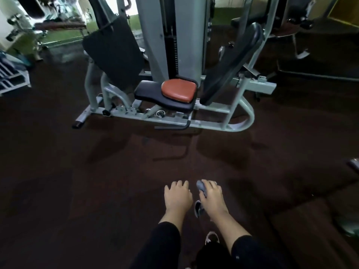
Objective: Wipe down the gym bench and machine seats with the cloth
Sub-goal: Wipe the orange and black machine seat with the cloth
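A grey weight machine stands ahead with a black seat (155, 95) that has a red-brown pad (178, 89) at its back. A black back pad (114, 53) leans at the left and another black pad (233, 63) slants at the right. Low in the view, my right hand (212, 197) grips a bunched grey cloth (201, 186), part of which hangs below the hand. Beside it, my left hand (177, 195) is held out with loosely curled fingers and holds nothing. Both hands are well short of the seat, over the dark floor.
The machine's grey base frame (155, 119) runs along the floor in front of the seat. A bench with a red-brown top (60, 26) stands far left. A white rack (11, 78) is at the left edge. More machines stand at the right. My shoe (211, 237) shows below.
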Motion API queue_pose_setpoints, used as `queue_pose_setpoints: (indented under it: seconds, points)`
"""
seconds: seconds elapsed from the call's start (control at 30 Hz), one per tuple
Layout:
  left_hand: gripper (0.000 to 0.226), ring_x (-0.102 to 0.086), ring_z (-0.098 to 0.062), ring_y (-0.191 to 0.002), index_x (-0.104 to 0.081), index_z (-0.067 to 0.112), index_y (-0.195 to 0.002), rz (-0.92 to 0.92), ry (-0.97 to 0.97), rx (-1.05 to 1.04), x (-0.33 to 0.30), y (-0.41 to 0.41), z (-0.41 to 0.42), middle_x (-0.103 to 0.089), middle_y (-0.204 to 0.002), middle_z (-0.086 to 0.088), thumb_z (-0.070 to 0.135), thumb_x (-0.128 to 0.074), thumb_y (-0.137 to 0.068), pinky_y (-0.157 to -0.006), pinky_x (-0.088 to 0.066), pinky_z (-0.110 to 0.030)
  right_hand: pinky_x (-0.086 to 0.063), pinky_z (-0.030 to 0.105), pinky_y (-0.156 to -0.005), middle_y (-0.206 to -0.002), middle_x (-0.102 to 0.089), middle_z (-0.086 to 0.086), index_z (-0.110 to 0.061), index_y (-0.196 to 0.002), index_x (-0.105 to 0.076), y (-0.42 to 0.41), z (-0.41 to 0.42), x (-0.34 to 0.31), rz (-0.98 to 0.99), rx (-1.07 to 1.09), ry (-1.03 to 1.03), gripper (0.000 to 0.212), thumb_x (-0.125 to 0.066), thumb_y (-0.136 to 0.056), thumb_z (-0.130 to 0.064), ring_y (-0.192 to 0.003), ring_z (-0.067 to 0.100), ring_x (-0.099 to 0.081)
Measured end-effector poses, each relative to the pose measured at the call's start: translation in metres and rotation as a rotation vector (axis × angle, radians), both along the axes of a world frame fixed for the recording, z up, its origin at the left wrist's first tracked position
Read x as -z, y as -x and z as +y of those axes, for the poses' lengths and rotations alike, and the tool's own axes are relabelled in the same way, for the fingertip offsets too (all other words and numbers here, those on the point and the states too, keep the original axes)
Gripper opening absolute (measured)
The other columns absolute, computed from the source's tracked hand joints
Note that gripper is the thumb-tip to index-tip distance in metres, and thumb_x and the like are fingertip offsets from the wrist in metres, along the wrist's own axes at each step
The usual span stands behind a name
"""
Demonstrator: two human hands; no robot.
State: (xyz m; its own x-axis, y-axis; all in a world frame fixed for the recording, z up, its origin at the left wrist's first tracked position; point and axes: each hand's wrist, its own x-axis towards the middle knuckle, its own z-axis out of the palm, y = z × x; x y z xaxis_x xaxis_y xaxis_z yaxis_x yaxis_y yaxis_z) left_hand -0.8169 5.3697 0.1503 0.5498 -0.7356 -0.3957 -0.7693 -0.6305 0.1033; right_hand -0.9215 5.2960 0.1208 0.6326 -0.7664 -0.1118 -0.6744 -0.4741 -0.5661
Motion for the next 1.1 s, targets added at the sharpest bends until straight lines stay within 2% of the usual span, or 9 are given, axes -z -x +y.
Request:
queue_pose_setpoints:
  seconds: [0.13,0.2,0.3,0.4,0.63,0.77,0.9,1.0,1.1]
  points:
    - [0.047,-0.039,-0.021,-0.133,-0.035,0.021,-0.146,0.008,-0.008,-0.053,0.008,-0.056,-0.049,-0.046,-0.143,0.000,0.033,-0.033,-0.101,-0.108,-0.030,-0.044,-0.026,0.030,-0.106,-0.135,-0.049,0.007,-0.008,-0.136,-0.046,-0.060,-0.059,0.012,-0.002,-0.091,0.036,0.043,-0.052,-0.094,-0.014,-0.125,0.026,-0.043]
    - [0.047,-0.039,-0.022,-0.132,-0.035,0.020,-0.146,0.007,-0.013,-0.092,0.008,-0.085,-0.075,-0.046,-0.143,-0.001,0.032,-0.034,-0.101,-0.106,-0.032,-0.043,-0.036,0.037,-0.102,-0.126,-0.056,0.009,-0.003,-0.128,-0.054,-0.091,-0.091,0.013,-0.031,-0.142,0.087,0.041,-0.060,-0.087,-0.007,-0.117,0.031,-0.051]
    - [0.047,-0.041,-0.022,-0.130,-0.035,0.019,-0.145,0.002,-0.034,-0.139,0.005,-0.126,-0.111,-0.046,-0.141,-0.002,0.032,-0.035,-0.100,-0.104,-0.033,-0.043,-0.055,0.042,-0.073,-0.093,-0.068,0.009,0.000,-0.097,-0.068,-0.134,-0.136,0.012,-0.114,-0.264,0.212,0.046,-0.083,-0.054,0.005,-0.080,0.033,-0.068]
    - [0.045,-0.042,-0.022,-0.129,-0.037,0.020,-0.143,-0.008,-0.038,-0.183,-0.001,-0.163,-0.144,-0.048,-0.138,-0.001,0.031,-0.036,-0.099,-0.104,-0.033,-0.043,-0.056,0.040,-0.059,-0.079,-0.068,0.005,-0.003,-0.085,-0.069,-0.176,-0.175,0.007,-0.112,-0.350,0.332,0.051,-0.089,-0.038,0.004,-0.066,0.029,-0.067]
    - [0.045,-0.040,-0.023,-0.131,-0.037,0.020,-0.143,0.014,-0.045,-0.207,0.002,-0.261,-0.206,-0.047,-0.140,-0.002,0.030,-0.037,-0.099,-0.107,-0.031,-0.044,-0.055,0.042,-0.070,-0.089,-0.069,0.007,-0.002,-0.094,-0.068,-0.279,-0.238,0.013,-0.082,-0.378,0.259,0.047,-0.083,-0.050,0.005,-0.075,0.032,-0.067]
    - [0.045,-0.040,-0.024,-0.131,-0.038,0.019,-0.142,0.024,-0.053,-0.153,0.008,-0.337,-0.244,-0.046,-0.140,-0.003,0.030,-0.039,-0.098,-0.108,-0.030,-0.046,-0.048,0.047,-0.086,-0.103,-0.067,0.012,0.001,-0.109,-0.065,-0.345,-0.270,0.024,-0.089,-0.291,0.184,0.041,-0.072,-0.069,0.004,-0.093,0.036,-0.063]
    - [0.046,-0.037,-0.023,-0.134,-0.036,0.020,-0.143,0.026,-0.055,-0.079,0.004,-0.410,-0.281,-0.044,-0.143,-0.002,0.030,-0.039,-0.099,-0.110,-0.027,-0.046,-0.054,0.044,-0.072,-0.093,-0.069,0.011,0.000,-0.099,-0.068,-0.398,-0.303,0.030,-0.083,-0.223,0.209,0.046,-0.080,-0.054,0.006,-0.081,0.035,-0.068]
    - [0.046,-0.038,-0.023,-0.133,-0.035,0.020,-0.144,0.014,-0.058,-0.034,0.003,-0.453,-0.311,-0.045,-0.141,-0.002,0.030,-0.038,-0.099,-0.109,-0.028,-0.045,-0.055,0.038,-0.064,-0.086,-0.070,0.008,-0.002,-0.092,-0.070,-0.430,-0.329,0.026,-0.069,-0.157,0.232,0.039,-0.071,-0.053,-0.003,-0.074,0.029,-0.069]
    - [0.047,-0.038,-0.023,-0.132,-0.034,0.021,-0.145,0.021,-0.070,0.016,0.006,-0.483,-0.345,-0.044,-0.142,-0.002,0.031,-0.037,-0.099,-0.109,-0.028,-0.046,-0.053,0.032,-0.067,-0.087,-0.069,0.006,-0.003,-0.092,-0.070,-0.454,-0.358,0.029,-0.046,-0.117,0.217,0.040,-0.064,-0.053,-0.008,-0.078,0.024,-0.066]
